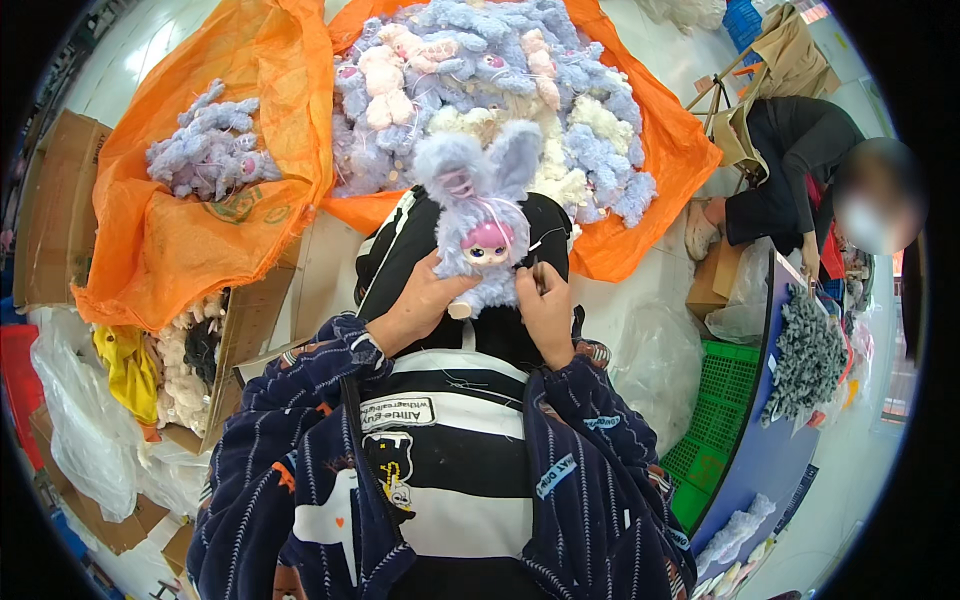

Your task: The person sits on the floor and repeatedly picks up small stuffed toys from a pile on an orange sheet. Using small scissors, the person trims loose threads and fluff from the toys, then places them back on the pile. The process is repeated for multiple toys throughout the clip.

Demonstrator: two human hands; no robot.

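Note:
A fluffy lilac plush doll point(455, 228) with long bunny ears and a pink-haired face sits upright above my lap. My left hand point(418, 303) is closed around the doll's lower left side, fingers partly hidden behind its fur. Close to the doll's right side, my right hand point(546, 312) is curled in a pinch. Something thin and dark shows at its fingertips, too small to name. A pale thread stands out beside the fur just above that hand.
Ahead, an orange sack point(655, 150) bears a heap of lilac, pink and cream plush toys point(480, 60). Another orange sack point(220, 60) at left holds several lilac plushes point(215, 150). Green crates point(715, 400) and a blue-edged table point(745, 490) stand right; another person point(800, 150) bends beyond.

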